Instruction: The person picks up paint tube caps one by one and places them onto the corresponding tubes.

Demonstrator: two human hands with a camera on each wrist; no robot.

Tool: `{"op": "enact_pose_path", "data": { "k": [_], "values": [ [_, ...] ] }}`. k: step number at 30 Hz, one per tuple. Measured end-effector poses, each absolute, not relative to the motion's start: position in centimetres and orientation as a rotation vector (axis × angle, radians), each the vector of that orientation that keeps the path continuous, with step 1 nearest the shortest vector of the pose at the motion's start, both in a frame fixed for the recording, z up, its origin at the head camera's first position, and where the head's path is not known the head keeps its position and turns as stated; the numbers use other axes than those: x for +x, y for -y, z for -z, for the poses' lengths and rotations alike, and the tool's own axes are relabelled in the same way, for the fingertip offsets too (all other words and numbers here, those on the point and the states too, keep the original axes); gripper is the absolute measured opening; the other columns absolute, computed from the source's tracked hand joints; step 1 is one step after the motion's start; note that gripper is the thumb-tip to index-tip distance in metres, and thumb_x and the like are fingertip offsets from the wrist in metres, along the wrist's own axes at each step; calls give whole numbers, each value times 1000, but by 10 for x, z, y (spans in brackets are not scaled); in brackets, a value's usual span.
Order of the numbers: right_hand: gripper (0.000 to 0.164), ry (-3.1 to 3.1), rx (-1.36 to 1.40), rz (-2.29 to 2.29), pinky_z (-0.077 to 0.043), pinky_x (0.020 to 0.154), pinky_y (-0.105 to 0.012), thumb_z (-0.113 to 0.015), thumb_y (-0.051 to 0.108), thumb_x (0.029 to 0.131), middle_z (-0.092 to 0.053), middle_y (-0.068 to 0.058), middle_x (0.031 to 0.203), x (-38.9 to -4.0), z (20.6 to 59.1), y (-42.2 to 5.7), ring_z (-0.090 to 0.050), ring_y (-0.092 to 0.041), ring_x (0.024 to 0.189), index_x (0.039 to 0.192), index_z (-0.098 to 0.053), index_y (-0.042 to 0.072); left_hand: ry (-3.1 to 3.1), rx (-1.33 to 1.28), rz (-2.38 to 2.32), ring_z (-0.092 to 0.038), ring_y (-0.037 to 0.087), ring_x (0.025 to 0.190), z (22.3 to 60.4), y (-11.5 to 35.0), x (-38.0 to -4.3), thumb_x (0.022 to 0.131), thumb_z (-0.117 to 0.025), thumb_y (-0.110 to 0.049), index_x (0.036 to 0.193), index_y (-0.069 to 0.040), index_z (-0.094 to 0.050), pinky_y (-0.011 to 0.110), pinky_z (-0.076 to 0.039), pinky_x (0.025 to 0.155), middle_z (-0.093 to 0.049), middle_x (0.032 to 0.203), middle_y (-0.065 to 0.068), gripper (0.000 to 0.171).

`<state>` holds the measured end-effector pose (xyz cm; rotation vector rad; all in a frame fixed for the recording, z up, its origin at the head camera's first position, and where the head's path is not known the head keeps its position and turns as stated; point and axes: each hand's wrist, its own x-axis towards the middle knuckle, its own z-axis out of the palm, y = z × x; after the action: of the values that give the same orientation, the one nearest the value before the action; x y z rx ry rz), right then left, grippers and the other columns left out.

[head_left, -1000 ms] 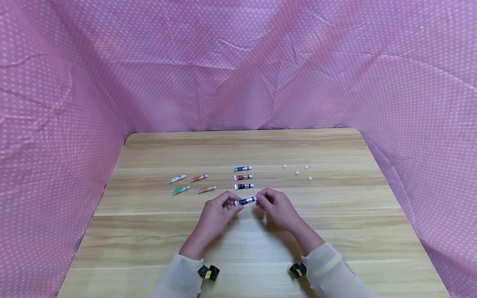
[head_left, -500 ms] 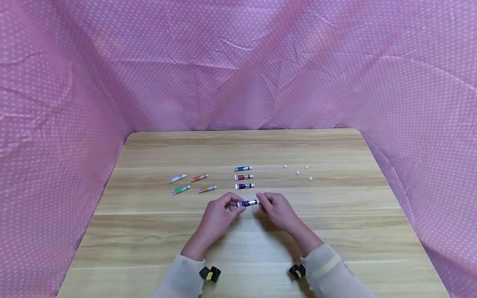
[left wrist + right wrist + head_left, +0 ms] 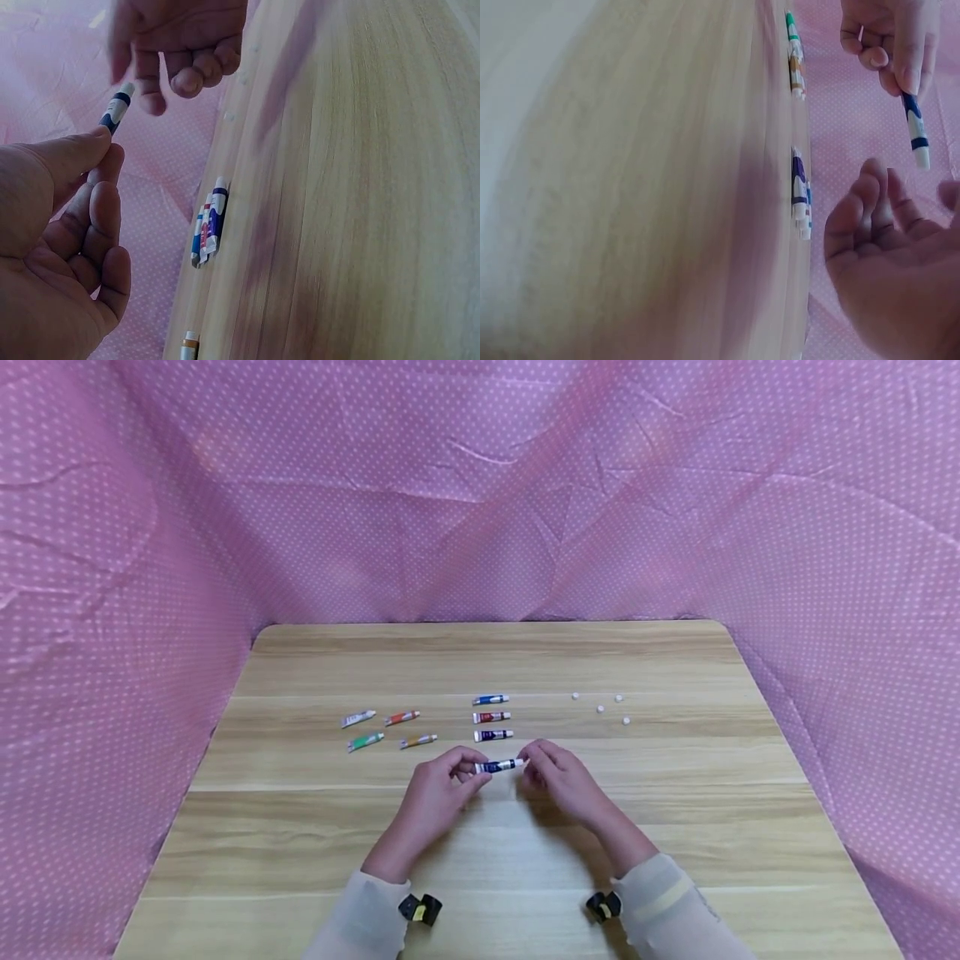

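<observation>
My left hand [image 3: 438,793] pinches a dark blue paint tube [image 3: 498,766] near its crimped end, between thumb and forefinger. The tube's white-tipped end points right, held above the table. Close to that tip is my right hand [image 3: 562,781]; in the right wrist view its fingers [image 3: 851,217] are loosely bent and apart from the tube [image 3: 916,131], with nothing between them. Just beyond the hands lie a purple tube [image 3: 493,735], a red tube [image 3: 491,717] and a blue tube [image 3: 491,699], stacked in a column.
To the left lie a white tube [image 3: 358,718], an orange-red tube [image 3: 402,717], a green tube [image 3: 365,742] and an ochre tube [image 3: 418,741]. Several small white caps [image 3: 600,709] are scattered at the right on the wooden table [image 3: 480,652]. Pink dotted cloth [image 3: 480,527] surrounds the table.
My right fingers, at the tube's tip before, have come off it and shifted slightly right, so the white tip now shows. My left hand keeps its pinch on the tube, moving only slightly.
</observation>
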<state>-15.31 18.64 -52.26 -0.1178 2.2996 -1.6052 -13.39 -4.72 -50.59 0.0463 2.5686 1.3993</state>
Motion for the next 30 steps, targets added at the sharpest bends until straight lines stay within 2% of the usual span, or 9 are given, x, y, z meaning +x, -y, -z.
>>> {"op": "enact_pose_path", "data": {
  "k": [2,5,8,10,14,18,26,30],
  "values": [
    [35,-2285,-159,1627,-51,86,-33,-49,34,117,-69,-17,104,-154,522,-188,-63,-24,93,130,-66,6,-2571,41,-1389,-64,14,82,506,48,-135,100,-80,-28,116,-30,-75,26,-54,67,-73,97,-9,16],
    [36,-2279,-218,1657,-53,89,-31,-62,26,111,-69,-17,111,-156,522,-189,-64,-26,100,139,-60,4,-2571,39,-1379,-64,14,82,505,50,-137,101,-79,-29,118,-30,-75,26,-54,67,-73,97,-9,18],
    [40,-2318,-264,1694,-56,89,-27,-74,16,103,-69,-14,110,-157,523,-188,-65,-23,99,137,-61,1,-2569,37,-1378,-64,14,81,504,52,-139,101,-79,-29,118,-30,-75,26,-54,66,-73,97,-9,18],
    [37,-2366,-278,1710,-57,89,-26,-79,10,98,-70,-12,108,-158,524,-186,-66,-20,97,131,-64,1,-2565,36,-1379,-63,14,81,504,53,-140,101,-79,-30,119,-30,-75,26,-53,66,-73,98,-9,18],
    [26,-2443,-282,1720,-60,91,-28,-80,3,95,-74,-11,105,-158,523,-183,-69,-16,94,119,-71,5,-2563,39,-1384,-63,15,82,502,54,-142,101,-78,-29,119,-30,-75,26,-53,66,-73,97,-9,18],
    [20,-2492,-273,1693,-60,90,-29,-80,2,95,-76,-8,103,-157,523,-182,-70,-14,93,113,-75,9,-2571,54,-1387,-62,14,82,501,54,-142,101,-78,-29,119,-30,-75,25,-52,67,-73,97,-9,18],
    [9,-2571,-259,1632,-58,84,-28,-79,10,99,-80,-4,101,-155,526,-180,-69,-14,92,108,-78,13,-2569,65,-1378,-62,15,82,504,54,-142,101,-78,-31,119,-30,-75,25,-51,67,-73,98,-9,18],
    [8,-2511,-216,1651,-55,80,-25,-73,16,104,-79,-9,102,-153,526,-180,-69,-21,92,108,-77,10,-2573,69,-1379,-62,15,83,505,54,-142,101,-79,-31,118,-31,-75,25,-51,67,-73,98,-9,18]
  ]
}}
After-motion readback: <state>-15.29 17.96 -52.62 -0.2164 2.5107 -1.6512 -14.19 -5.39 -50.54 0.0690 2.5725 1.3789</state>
